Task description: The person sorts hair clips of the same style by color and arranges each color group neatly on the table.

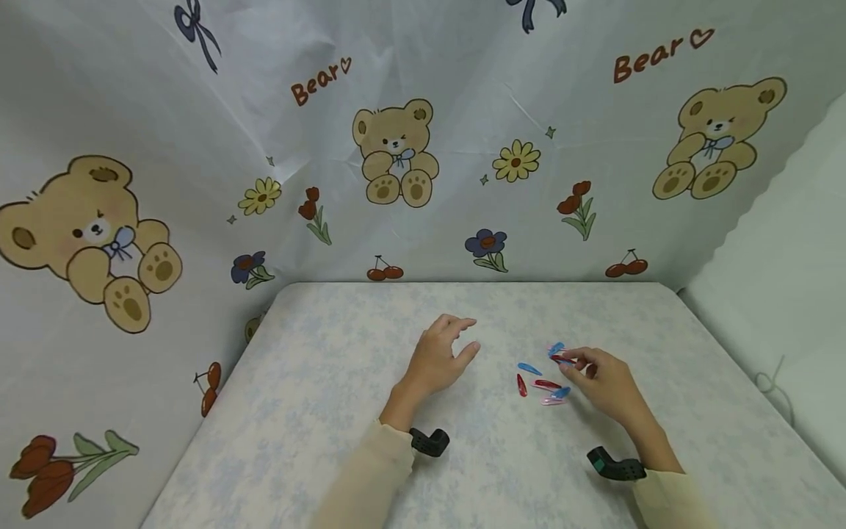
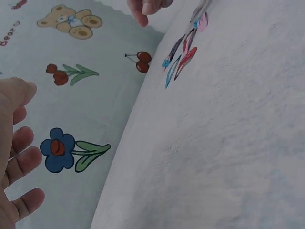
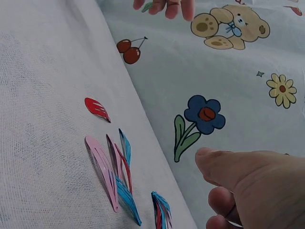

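Observation:
Several snap hair clips in blue, red and pink lie on the table to the right of centre. My right hand [image 1: 604,382] hovers over the far cluster, where a blue hair clip [image 1: 557,347] and a red one overlap its fingertips in the head view. From the right wrist, its thumb [image 3: 224,164] and bent fingers stand apart, with the far cluster [image 3: 161,210] below them. Nearer lie a red hair clip [image 3: 97,109], a pink hair clip [image 3: 102,169] and a blue hair clip [image 3: 127,200]. My left hand [image 1: 439,353] hangs left of the clips, fingers spread, holding nothing.
The table [image 1: 317,411] has a pale mottled cover and meets a cloth backdrop [image 1: 449,242] printed with bears and flowers along its far edge. A white wall or cloth [image 1: 793,257] and a thin cord [image 1: 783,393] are at the right side.

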`<state>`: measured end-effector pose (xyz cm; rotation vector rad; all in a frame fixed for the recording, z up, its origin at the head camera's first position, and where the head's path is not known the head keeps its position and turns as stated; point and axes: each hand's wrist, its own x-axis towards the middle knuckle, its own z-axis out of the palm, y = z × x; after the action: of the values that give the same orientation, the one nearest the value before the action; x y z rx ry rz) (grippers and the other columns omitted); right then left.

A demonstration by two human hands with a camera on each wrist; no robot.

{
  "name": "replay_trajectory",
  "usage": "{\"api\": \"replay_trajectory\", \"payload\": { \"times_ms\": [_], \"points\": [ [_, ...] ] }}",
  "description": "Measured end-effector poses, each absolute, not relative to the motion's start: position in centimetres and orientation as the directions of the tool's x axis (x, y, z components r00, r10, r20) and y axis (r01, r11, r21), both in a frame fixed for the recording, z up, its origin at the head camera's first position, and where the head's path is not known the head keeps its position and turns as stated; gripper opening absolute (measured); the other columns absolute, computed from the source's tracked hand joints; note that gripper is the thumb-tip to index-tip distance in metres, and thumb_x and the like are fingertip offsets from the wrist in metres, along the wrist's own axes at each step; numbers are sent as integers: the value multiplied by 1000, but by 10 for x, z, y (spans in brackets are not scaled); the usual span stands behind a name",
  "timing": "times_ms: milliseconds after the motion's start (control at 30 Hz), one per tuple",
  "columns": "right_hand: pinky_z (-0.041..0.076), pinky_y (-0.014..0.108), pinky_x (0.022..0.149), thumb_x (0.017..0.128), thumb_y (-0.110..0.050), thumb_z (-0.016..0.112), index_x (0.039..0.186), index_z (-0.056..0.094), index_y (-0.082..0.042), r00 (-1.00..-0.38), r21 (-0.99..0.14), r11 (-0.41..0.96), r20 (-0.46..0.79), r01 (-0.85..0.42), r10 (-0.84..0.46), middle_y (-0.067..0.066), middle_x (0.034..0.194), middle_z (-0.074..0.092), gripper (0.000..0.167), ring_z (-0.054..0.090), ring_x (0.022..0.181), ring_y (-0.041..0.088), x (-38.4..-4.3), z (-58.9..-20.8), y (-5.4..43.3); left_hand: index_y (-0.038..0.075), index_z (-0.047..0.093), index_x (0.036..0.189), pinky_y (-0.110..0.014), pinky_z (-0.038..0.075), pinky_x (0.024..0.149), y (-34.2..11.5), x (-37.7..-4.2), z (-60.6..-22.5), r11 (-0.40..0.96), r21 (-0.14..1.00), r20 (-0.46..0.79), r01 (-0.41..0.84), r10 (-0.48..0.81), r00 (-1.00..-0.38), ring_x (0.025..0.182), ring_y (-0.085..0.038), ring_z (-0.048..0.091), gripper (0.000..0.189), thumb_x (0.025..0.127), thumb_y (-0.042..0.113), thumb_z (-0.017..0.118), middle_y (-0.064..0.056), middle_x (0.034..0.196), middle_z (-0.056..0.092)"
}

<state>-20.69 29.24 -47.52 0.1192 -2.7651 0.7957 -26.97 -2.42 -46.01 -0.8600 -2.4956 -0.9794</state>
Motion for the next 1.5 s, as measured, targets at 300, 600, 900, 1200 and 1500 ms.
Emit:
{"api": "replay_trajectory", "payload": {
  "times_ms": [300, 600, 900, 1200, 1500],
  "points": [
    [36, 26, 59, 92, -22, 73, 111, 73, -8, -981, -520, 844, 192, -135, -38, 2, 81, 53, 23, 47, 74, 17, -207, -480, 290, 24, 61, 137, -24, 47, 81, -6, -260, -476, 575, 522, 343, 630, 534, -773, 100, -11, 58, 37, 101, 36, 59, 1, 121, 62],
    [35, 26, 60, 92, -21, 73, 111, 74, -7, -982, -505, 849, 175, -153, -73, 1, 78, 52, 23, 46, 72, 16, -211, -483, 288, 31, 67, 128, -22, 46, 84, 17, -254, -490, 599, 367, 221, 711, 687, -693, 97, 0, 57, 27, 104, 35, 55, 12, 115, 62],
    [37, 27, 60, 89, -23, 77, 102, 77, -12, -976, -485, 853, 186, -192, -114, -2, 75, 54, 17, 47, 69, 14, -214, -486, 287, 38, 68, 125, -26, 43, 82, 31, -249, -496, 584, 332, 191, 741, 727, -659, 99, 0, 58, 25, 102, 34, 59, 14, 115, 62],
    [39, 26, 61, 89, -19, 76, 101, 79, -13, -979, -464, 865, 150, -192, -137, -4, 75, 58, 14, 48, 70, 11, -209, -498, 286, 47, 62, 133, -26, 36, 79, 42, -240, -505, 589, 120, 151, 799, 785, -601, 101, -4, 52, 31, 102, 41, 56, 14, 116, 59],
    [36, 26, 59, 89, -19, 76, 98, 79, -13, -973, -441, 873, 186, -209, -139, -5, 71, 55, 11, 45, 66, 11, -211, -498, 285, 42, 70, 119, -26, 39, 77, 47, -245, -505, 610, 58, 216, 790, 765, -607, 98, -5, 55, 21, 101, 41, 58, 15, 108, 61]
  ]
}}
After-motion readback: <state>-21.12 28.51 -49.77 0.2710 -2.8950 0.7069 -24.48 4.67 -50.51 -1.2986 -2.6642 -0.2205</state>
